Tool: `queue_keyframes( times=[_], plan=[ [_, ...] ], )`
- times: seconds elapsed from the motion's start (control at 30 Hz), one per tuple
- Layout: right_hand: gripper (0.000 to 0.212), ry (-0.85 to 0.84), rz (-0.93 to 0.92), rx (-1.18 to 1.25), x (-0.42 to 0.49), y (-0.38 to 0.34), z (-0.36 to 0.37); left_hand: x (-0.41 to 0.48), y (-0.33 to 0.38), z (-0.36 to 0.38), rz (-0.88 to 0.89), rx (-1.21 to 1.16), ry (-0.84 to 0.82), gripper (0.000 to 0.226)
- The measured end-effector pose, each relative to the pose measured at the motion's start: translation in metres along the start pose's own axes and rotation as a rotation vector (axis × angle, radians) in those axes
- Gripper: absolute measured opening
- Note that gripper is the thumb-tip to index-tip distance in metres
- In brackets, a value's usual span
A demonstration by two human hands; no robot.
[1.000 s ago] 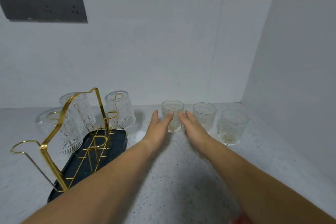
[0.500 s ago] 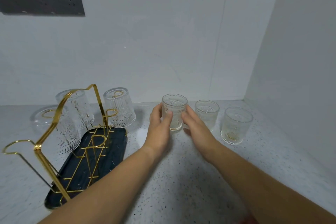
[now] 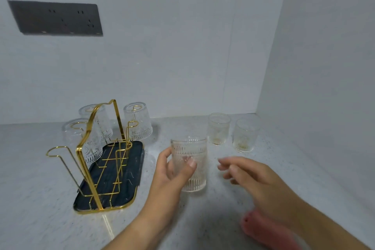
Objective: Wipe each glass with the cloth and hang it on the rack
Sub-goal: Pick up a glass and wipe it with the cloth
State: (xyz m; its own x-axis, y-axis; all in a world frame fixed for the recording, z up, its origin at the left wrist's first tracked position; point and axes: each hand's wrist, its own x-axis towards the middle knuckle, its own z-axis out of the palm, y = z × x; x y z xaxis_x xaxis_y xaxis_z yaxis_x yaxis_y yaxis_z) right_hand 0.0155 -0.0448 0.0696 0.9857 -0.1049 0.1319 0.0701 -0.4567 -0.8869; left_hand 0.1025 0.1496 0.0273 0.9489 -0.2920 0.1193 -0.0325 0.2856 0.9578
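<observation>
The left hand [image 3: 172, 176] grips the ribbed glass [image 3: 189, 163], thumb and fingers curled around it. The right hand [image 3: 249, 176] hovers beside it, fingers loosely bent, empty. A one-handed hold on slick glass could slip.

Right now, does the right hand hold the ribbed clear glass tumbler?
No, the left hand grips that tumbler; the right hand is empty.

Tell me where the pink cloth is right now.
Head view, lower right: the pink cloth lies on the counter partly under the right forearm, nearer the camera than the glass gripped by the left hand.
</observation>
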Motion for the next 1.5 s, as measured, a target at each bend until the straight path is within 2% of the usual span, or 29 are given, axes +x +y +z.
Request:
queue_keyframes(
  times=[0.07, 0.13, 0.17, 0.23, 0.27, 0.33, 0.47, 0.57, 0.63, 0.73, 0.83, 0.9, 1.0, 1.07, 1.13, 1.17, 1.23, 1.3, 1.4, 1.5],
  plan=[
    [0.013, 0.027, 0.045, -0.23, -0.018, 0.013, -0.013, -0.02, -0.002, -0.002, -0.05, -0.06, -0.017, 0.059],
    [0.009, 0.03, 0.076, -0.453, -0.035, 0.027, -0.023, -0.038, -0.004, -0.002, -0.075, -0.071, -0.036, 0.059],
    [0.018, 0.005, 0.073, -0.559, -0.042, 0.032, -0.026, -0.045, -0.006, -0.002, -0.079, -0.075, -0.046, 0.06],
    [0.052, -0.079, 0.047, -0.715, -0.055, 0.043, -0.028, -0.06, -0.008, -0.002, -0.089, -0.075, -0.076, 0.064],
    [0.062, -0.118, 0.036, -0.763, -0.059, 0.046, -0.027, -0.066, -0.009, -0.001, -0.093, -0.074, -0.089, 0.065],
    [0.062, -0.136, 0.022, -0.804, -0.069, 0.052, -0.025, -0.078, -0.012, 0.002, -0.112, -0.079, -0.107, 0.07],
    [0.048, -0.023, -0.007, -0.698, -0.081, 0.06, -0.01, -0.095, -0.02, 0.006, -0.163, -0.13, -0.113, 0.074],
    [0.039, 0.103, -0.062, -0.493, -0.084, 0.059, -0.001, -0.103, -0.019, 0.008, -0.19, -0.17, -0.109, 0.063],
    [0.039, 0.203, 0.022, -0.257, -0.082, 0.05, 0.004, -0.106, -0.016, 0.01, -0.207, -0.196, -0.122, 0.058],
    [0.034, 0.362, 0.096, 0.249, -0.072, 0.022, 0.015, -0.108, -0.012, 0.015, -0.211, -0.221, -0.115, 0.058],
    [0.031, 0.312, 0.062, 0.446, -0.071, -0.02, 0.042, -0.112, -0.007, 0.029, -0.168, -0.23, -0.088, 0.058],
    [0.037, 0.228, -0.025, 0.467, -0.077, -0.038, 0.064, -0.114, -0.002, 0.038, -0.128, -0.222, -0.089, 0.054],
    [0.041, 0.137, -0.199, 0.363, -0.095, -0.038, 0.09, -0.111, 0.01, 0.035, -0.068, -0.202, -0.046, 0.058],
    [0.047, 0.03, -0.222, 0.214, -0.109, -0.027, 0.103, -0.103, 0.016, 0.024, -0.022, -0.149, -0.002, 0.066],
    [0.059, 0.016, -0.216, 0.024, -0.118, -0.018, 0.11, -0.096, 0.022, 0.017, 0.008, -0.1, 0.052, 0.068],
    [0.061, 0.018, -0.207, 0.014, -0.118, -0.021, 0.109, -0.095, 0.023, 0.015, 0.005, -0.096, 0.064, 0.067],
    [0.054, 0.019, -0.132, 0.198, -0.109, -0.038, 0.1, -0.099, 0.021, 0.015, -0.005, -0.11, 0.022, 0.061],
    [0.053, 0.103, -0.073, 0.318, -0.087, -0.053, 0.084, -0.107, 0.019, 0.02, -0.041, -0.148, -0.052, 0.057],
    [0.064, 0.198, -0.044, 0.329, -0.067, -0.058, 0.071, -0.113, 0.024, 0.03, -0.027, -0.151, -0.162, 0.045],
    [0.055, 0.128, -0.109, 0.343, -0.08, -0.051, 0.086, -0.104, 0.032, 0.024, -0.079, -0.216, -0.112, 0.051]
  ],
)
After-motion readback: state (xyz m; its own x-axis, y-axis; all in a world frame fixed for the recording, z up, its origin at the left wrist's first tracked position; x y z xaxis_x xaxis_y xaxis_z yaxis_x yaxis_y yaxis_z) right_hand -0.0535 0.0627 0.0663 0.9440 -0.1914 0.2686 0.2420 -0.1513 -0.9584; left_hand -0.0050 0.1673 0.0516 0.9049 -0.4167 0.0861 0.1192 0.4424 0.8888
